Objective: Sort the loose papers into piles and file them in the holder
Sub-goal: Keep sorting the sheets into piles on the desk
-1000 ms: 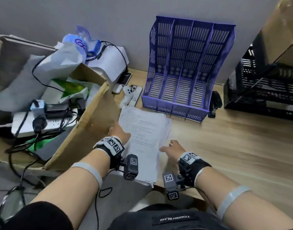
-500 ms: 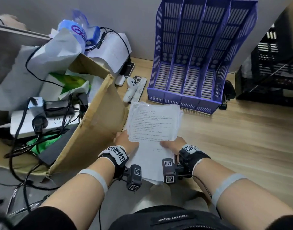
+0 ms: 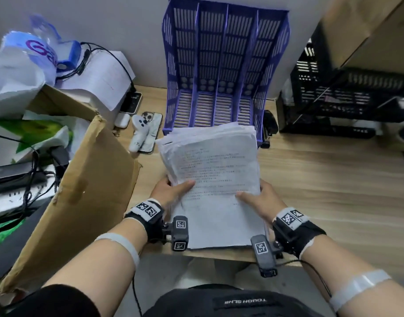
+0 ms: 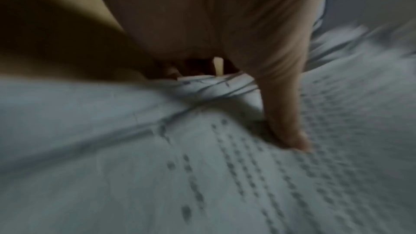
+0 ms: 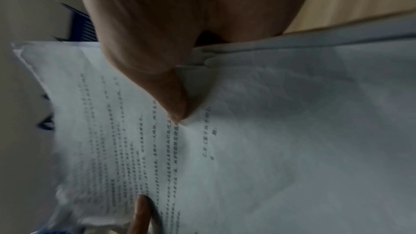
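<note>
1. A cardboard box (image 3: 82,191) stands at the left of the tabletop (image 3: 333,191).
2. The left hand (image 3: 171,191) has its grip on the paper stack (image 3: 214,179), thumb on top at its left edge.
3. The right hand (image 3: 260,200) pinches the stack's right edge likewise.
4. The stack's far end overlaps the front of the purple holder (image 3: 226,65), whose compartments show no paper.

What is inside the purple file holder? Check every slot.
The purple file holder shows four slots with bare slatted floors. The paper stack held in front hides the front lip and the slot floors nearest it.
</note>
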The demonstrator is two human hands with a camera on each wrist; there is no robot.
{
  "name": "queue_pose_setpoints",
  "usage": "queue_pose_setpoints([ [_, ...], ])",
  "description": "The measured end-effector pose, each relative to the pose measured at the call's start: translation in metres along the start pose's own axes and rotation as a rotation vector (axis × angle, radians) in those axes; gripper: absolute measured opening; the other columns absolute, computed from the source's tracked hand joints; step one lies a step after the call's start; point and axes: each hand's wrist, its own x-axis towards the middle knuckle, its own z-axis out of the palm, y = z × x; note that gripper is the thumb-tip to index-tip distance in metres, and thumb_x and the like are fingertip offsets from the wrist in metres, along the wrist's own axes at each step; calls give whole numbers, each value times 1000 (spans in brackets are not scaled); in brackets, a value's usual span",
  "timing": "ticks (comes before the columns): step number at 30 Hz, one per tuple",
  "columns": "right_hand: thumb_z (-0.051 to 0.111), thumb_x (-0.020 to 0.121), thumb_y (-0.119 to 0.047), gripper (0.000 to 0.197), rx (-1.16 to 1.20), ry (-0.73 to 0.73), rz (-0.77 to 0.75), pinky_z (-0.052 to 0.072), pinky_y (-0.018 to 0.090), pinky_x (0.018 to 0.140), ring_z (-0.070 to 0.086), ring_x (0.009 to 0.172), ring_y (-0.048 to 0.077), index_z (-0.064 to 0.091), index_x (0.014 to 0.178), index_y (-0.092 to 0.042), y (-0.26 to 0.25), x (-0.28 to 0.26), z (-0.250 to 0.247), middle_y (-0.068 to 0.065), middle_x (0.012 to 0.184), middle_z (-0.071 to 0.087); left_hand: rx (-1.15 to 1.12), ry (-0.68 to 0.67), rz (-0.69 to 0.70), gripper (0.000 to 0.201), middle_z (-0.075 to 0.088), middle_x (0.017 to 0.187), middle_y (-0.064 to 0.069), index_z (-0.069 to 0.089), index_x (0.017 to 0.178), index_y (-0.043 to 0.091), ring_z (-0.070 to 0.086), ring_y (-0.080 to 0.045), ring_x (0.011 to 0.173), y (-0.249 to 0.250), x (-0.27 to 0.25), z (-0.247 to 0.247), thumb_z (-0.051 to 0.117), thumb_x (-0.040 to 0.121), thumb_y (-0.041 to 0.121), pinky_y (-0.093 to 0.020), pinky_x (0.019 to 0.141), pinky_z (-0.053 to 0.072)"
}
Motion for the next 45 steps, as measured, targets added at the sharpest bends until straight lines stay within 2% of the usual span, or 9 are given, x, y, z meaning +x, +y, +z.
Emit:
queue_pose_setpoints([
  [3, 75, 80, -4, 36, 41, 113, -188, 55, 32, 89, 68, 95, 13, 65, 100, -31, -33, 0, -21, -12, 100, 72, -9, -53, 190, 57, 74, 113, -4, 68, 116, 11, 71, -21, 103, 34, 2, 12, 88, 68, 35, -45, 99, 53],
  [8, 72, 80, 3, 47, 259, 257, -467, 57, 36, 84, 66, 101, 19, 61, 117, -24, -76, 5, -45, 7, 112, 70, -152, -15, 446, 40, 74, 109, -11, 70, 111, 1, 71, -19, 96, 95, -6, 49, 83, 74, 10, -30, 82, 56],
  [14, 65, 76, 6, 38, 269, 551, -278, 51, 22, 67, 66, 84, 15, 62, 111, -7, -51, 15, -49, 3, 92, 71, 60, -104, 623, 43, 73, 105, 16, 66, 108, 29, 67, -8, 104, 96, -8, 83, 81, 75, 5, -30, 96, 52],
  [18, 62, 78, 4, 38, 376, 548, -197, 53, 21, 60, 65, 75, 15, 63, 111, -14, -38, 15, -47, 3, 91, 72, -47, -141, 546, 40, 74, 111, -6, 70, 112, 15, 69, -25, 108, 88, 1, 98, 83, 75, 11, -45, 97, 54],
  [23, 64, 79, 7, 31, 347, 511, -133, 51, 12, 61, 64, 80, 16, 65, 108, -3, -38, 21, -60, 5, 91, 69, 128, -48, 557, 37, 74, 112, 0, 72, 105, 30, 68, -20, 109, 87, 15, 102, 81, 71, 42, -49, 98, 52],
  [29, 70, 85, -19, 35, 12, 412, -109, 51, 37, 92, 64, 103, 17, 56, 117, -22, -30, 27, -94, -6, 113, 67, 140, -80, 256, 63, 77, 103, -4, 72, 100, 17, 73, -24, 97, 94, 21, 98, 70, 67, 71, -47, 94, 55],
  [33, 65, 89, -24, 40, -187, 204, 106, 50, 33, 90, 64, 100, 20, 57, 127, -14, -9, 31, -90, 2, 122, 66, 590, -37, 139, 50, 69, 105, -13, 64, 100, 10, 62, -26, 89, 77, 19, 95, 46, 96, 56, -31, 82, 47],
  [39, 61, 90, -22, 38, -292, 176, 175, 41, 25, 81, 58, 97, 18, 58, 127, -13, 17, 25, -80, 3, 124, 65, 649, -103, 65, 44, 71, 89, -6, 65, 96, 11, 63, -16, 67, 47, 18, 90, 50, 95, 53, -23, 55, 45],
  [45, 60, 91, -21, 36, -326, 128, 185, 42, 26, 81, 58, 97, 17, 58, 126, -14, 36, 26, -77, 1, 122, 65, 645, -112, 17, 45, 73, 100, -9, 68, 107, 8, 69, -30, 89, 24, 29, 87, 54, 94, 49, -33, 78, 53],
])
